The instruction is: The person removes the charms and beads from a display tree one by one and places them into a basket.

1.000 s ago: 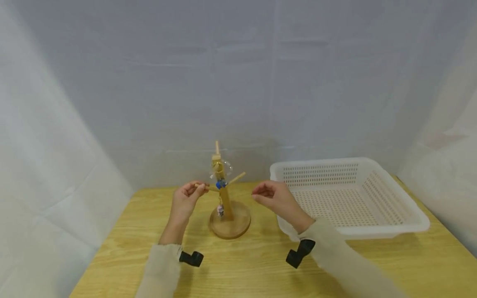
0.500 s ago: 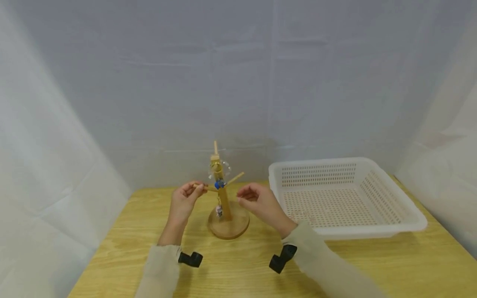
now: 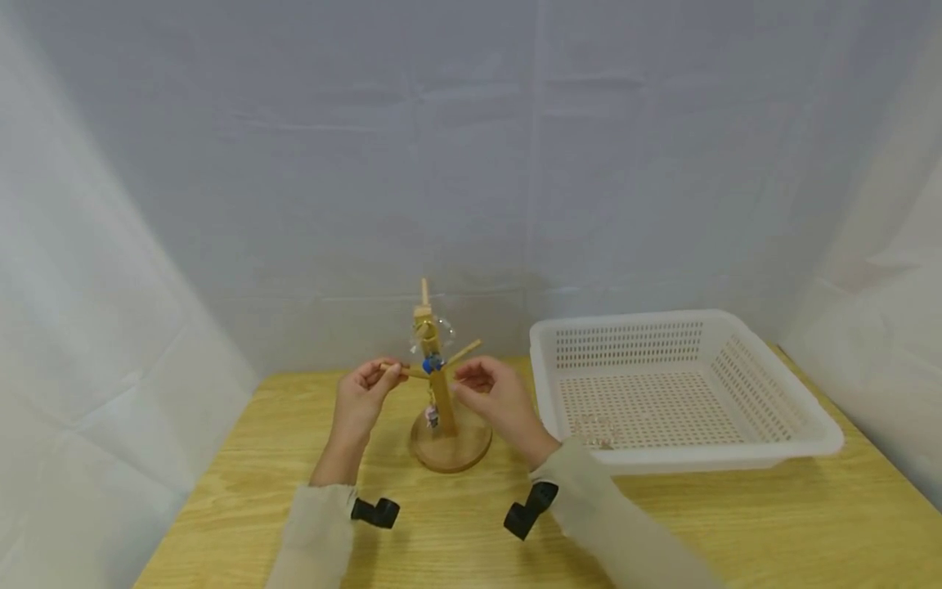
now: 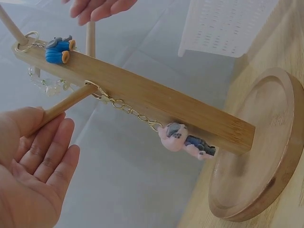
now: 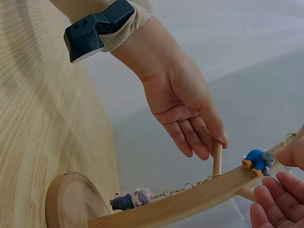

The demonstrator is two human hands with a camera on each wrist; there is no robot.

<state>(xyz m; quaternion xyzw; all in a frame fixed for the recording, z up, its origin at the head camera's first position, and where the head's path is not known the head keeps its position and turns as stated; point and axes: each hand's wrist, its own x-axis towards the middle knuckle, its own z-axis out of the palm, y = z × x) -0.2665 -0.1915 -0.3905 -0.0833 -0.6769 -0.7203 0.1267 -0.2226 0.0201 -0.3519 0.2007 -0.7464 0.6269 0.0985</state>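
A wooden peg stand (image 3: 445,409) with a round base stands upright on the table. My left hand (image 3: 361,397) pinches the end of its left peg (image 4: 69,102) between thumb and fingers. From that peg a pink figure keychain (image 4: 175,135) hangs on a gold chain. Higher on the post, a blue figure keychain (image 4: 58,51) hangs from a ring on another peg. Clear beads (image 4: 51,87) with green bits show behind the post's upper part. Close to the right peg (image 3: 464,352), my right hand (image 3: 500,399) has loosely bent fingers and nothing visible between them.
A white perforated basket (image 3: 692,456) sits to the right of the stand. Some small clear beads (image 3: 598,429) lie in its near left corner. Pale sheets hang behind the wooden table (image 3: 441,540) and at both sides.
My right hand has moved left from beside the basket to the stand, uncovering the basket's near left corner. The left hand keeps its pinch on the peg.
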